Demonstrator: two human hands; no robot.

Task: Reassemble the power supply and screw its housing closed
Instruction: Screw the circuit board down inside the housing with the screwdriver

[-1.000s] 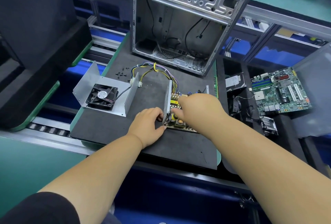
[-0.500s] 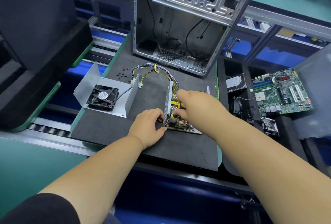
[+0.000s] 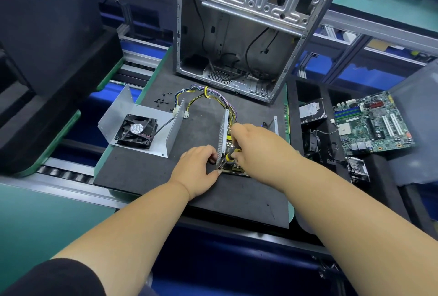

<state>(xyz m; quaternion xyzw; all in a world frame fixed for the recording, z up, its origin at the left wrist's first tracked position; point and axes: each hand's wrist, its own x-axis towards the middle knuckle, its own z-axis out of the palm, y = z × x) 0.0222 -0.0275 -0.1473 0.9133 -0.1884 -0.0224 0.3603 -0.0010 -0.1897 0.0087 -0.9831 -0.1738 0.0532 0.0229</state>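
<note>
The open power supply base (image 3: 223, 130), a metal tray with a perforated left wall, lies on the black foam mat (image 3: 151, 170); its circuit board is mostly hidden under my right hand. My left hand (image 3: 198, 168) grips the tray's near left corner. My right hand (image 3: 258, 146) holds a yellow-and-black screwdriver (image 3: 231, 153), its tip down inside that corner. A bundle of coloured wires (image 3: 203, 93) arcs from the tray to the left. The housing cover (image 3: 139, 127), with a black fan (image 3: 136, 131) in it, lies to the left. Several black screws (image 3: 162, 99) lie beyond it.
An empty computer case (image 3: 248, 35) stands upright at the back of the mat. To the right, foam compartments hold a hard drive (image 3: 310, 111), a green motherboard (image 3: 372, 121) and cables. Black foam trays (image 3: 47, 59) are stacked at the left on the conveyor.
My right hand has drawn back slightly along the tray, and the screwdriver handle now shows below my fingers. My left hand has stayed at the tray's corner.
</note>
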